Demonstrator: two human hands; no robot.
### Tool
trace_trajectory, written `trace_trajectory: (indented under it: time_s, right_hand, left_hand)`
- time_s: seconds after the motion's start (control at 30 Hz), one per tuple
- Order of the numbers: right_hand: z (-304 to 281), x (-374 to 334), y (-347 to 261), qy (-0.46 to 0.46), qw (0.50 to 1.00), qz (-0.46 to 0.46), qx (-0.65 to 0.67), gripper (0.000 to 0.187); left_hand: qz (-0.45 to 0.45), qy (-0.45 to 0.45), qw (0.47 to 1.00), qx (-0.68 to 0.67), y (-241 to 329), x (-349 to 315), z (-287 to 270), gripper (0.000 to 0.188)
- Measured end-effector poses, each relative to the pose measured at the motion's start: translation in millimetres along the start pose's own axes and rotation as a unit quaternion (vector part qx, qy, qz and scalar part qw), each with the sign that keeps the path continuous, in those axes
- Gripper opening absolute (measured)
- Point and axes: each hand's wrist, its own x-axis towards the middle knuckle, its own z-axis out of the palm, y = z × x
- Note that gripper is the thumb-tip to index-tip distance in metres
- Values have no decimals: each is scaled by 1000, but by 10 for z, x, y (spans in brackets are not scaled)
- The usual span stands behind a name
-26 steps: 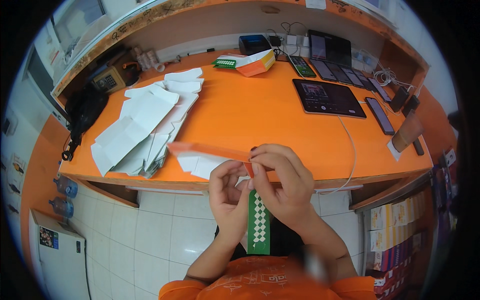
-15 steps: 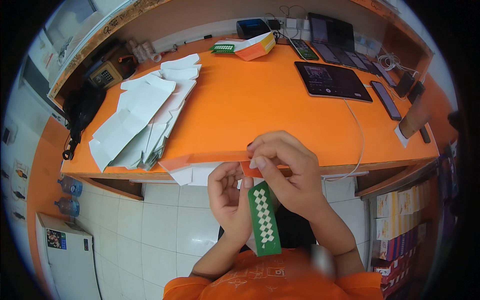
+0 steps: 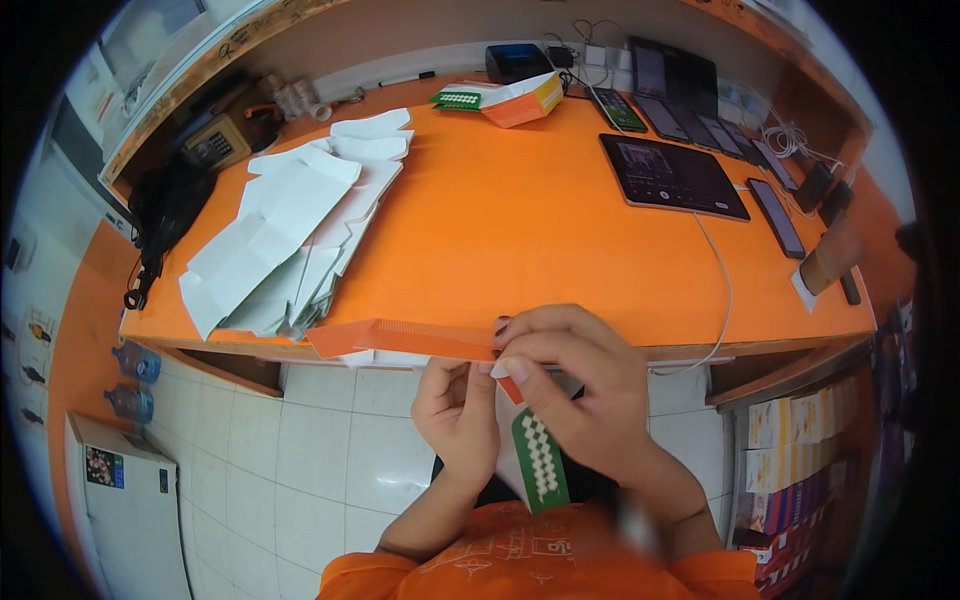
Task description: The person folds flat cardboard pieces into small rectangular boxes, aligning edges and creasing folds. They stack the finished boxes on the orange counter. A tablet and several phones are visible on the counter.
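Note:
A part-folded cardboard carton (image 3: 415, 340) is between my hands, just off the table's near edge. Its long orange strip reaches left over the edge, while a green end panel (image 3: 540, 458) with white diamonds hangs down toward my lap. My left hand (image 3: 455, 420) is closed on the carton's underside, thumb up, its curled fingers partly hidden. My right hand (image 3: 590, 385) pinches a small orange-and-white flap at the carton's corner between thumb and fingers.
Flat white carton blanks (image 3: 275, 245) lie stacked on the orange table (image 3: 480, 210) at left. Another folded carton (image 3: 520, 100) sits at the back. A tablet (image 3: 672, 175), several phones and a cup (image 3: 830, 255) occupy the right side, with a white cable (image 3: 722, 285) trailing over the front edge.
Both hands have stayed on the carton. My right hand has moved slightly down, bending the small flap. The orange strip has tilted to show more of its face, and the green panel has shifted right.

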Motion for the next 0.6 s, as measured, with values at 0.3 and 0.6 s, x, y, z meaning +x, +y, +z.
trace_trajectory:
  time_s: [0.3,0.6]
  right_hand:
    - [-17,27,-32,71,997,-12,-23,11]
    - [-71,-16,-63,23,992,106,65,8]
  left_hand:
    - [26,-122,989,-79,-48,-30,-2,41]
    - [-35,-25,996,-72,77,-83,46,41]
